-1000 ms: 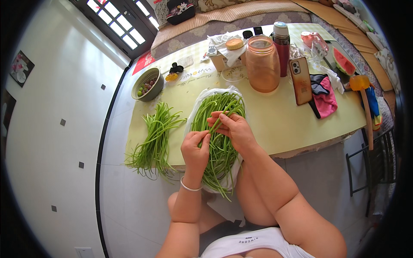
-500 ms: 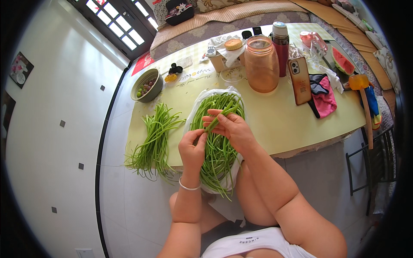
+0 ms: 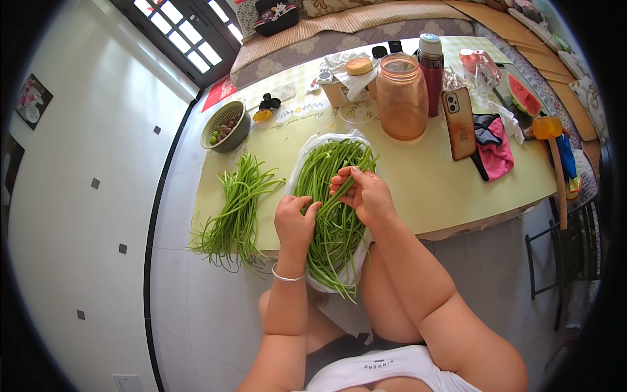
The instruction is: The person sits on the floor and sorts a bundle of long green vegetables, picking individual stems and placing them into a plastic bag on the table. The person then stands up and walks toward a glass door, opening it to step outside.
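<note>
A heap of long green vegetable stems [image 3: 330, 245] fills an opened white plastic bag [image 3: 302, 159] at the table's near edge. Over the heap, my right hand [image 3: 369, 198] is closed on a few green stems [image 3: 339, 191] that slant up between thumb and fingers. My left hand [image 3: 295, 225] is at the heap's left side, thumb and forefinger curled close together. Whatever lies between those fingertips is too small to make out. A looser pile of green stems [image 3: 238, 202] lies on the table to the left, its ends hanging past the edge.
A strainer basket of grapes [image 3: 225, 127] stands at the table's far left. Beyond the bag are a large amber jar [image 3: 400, 98], a red flask [image 3: 432, 75] and a propped phone [image 3: 460, 124]. A pink cloth [image 3: 494, 157] and cut watermelon [image 3: 522, 95] are on the right.
My hands have come apart: the right has shifted slightly to the right with its stems, while the left has stayed near the same spot. The view has tilted slightly.
</note>
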A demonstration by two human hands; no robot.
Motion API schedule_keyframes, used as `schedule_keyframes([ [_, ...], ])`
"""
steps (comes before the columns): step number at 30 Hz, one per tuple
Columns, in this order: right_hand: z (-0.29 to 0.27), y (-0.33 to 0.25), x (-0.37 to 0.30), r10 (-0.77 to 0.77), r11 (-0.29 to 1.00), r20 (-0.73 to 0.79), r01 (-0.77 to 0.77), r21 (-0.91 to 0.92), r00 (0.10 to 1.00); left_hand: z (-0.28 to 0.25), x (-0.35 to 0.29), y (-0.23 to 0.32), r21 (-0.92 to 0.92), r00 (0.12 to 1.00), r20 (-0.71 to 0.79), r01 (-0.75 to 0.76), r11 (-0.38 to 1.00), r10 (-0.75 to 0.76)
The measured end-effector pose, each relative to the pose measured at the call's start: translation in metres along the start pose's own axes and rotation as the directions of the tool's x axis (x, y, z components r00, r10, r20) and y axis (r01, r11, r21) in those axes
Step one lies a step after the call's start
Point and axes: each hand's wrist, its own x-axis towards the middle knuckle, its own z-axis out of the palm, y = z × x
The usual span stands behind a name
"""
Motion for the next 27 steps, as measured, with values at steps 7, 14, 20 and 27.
schedule_keyframes([
  [7, -0.001, 0.0, 0.001, 0.005, 1.0, 0.017, -0.004, -0.009, 1.0, 0.002, 0.0, -0.006, -0.068, 0.997, -0.033, 0.062, 0.996, -0.065],
  [14, 0.0, -0.003, -0.001, 0.032, 0.999, 0.053, -0.032, 0.003, 0.998, -0.018, 0.002, 0.02, -0.318, 0.986, -0.021, 0.151, 0.936, -0.166],
  [20, -0.001, -0.005, -0.002, 0.055, 0.997, 0.066, -0.058, 0.055, 0.996, -0.027, -0.002, 0.036, -0.33, 0.997, -0.011, 0.068, 0.941, -0.076],
  [27, 0.0, -0.005, -0.002, 0.101, 0.98, 0.077, -0.112, 0.162, 0.992, -0.04, -0.004, 0.051, -0.286, 1.0, 0.02, -0.006, 0.958, 0.012],
])
